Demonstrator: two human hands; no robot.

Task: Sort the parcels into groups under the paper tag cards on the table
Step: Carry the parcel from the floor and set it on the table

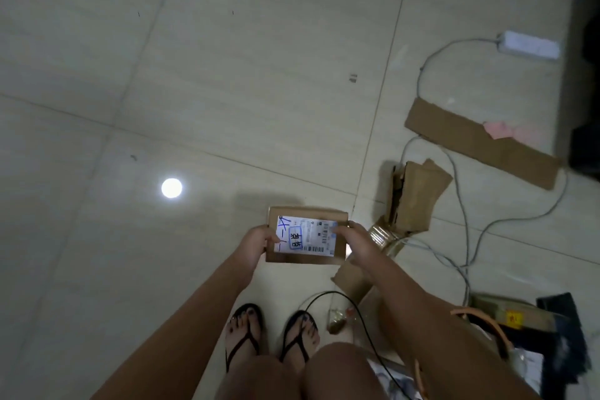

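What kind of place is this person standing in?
Likely an indoor room, perhaps a home or small office: glossy floor tiles, with torn cardboard and a power strip with loose cables lying on them. The person holds a labelled parcel.

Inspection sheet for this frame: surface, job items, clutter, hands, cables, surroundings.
Surface: glossy tiled floor with lamp reflections; no table in view.
Job's things: one parcel, white label up, held above the floor; tag cards: nothing seen.
Clutter: cardboard strip with pink paper on it; torn box; mixed pile at lower right.
Hands: left hand grips the parcel's left edge; right hand grips its right edge.
Cables: grey cable trails from the power strip; black cable beside the feet.
Surroundings: dark shapes at the right edge, too blurred to identify.
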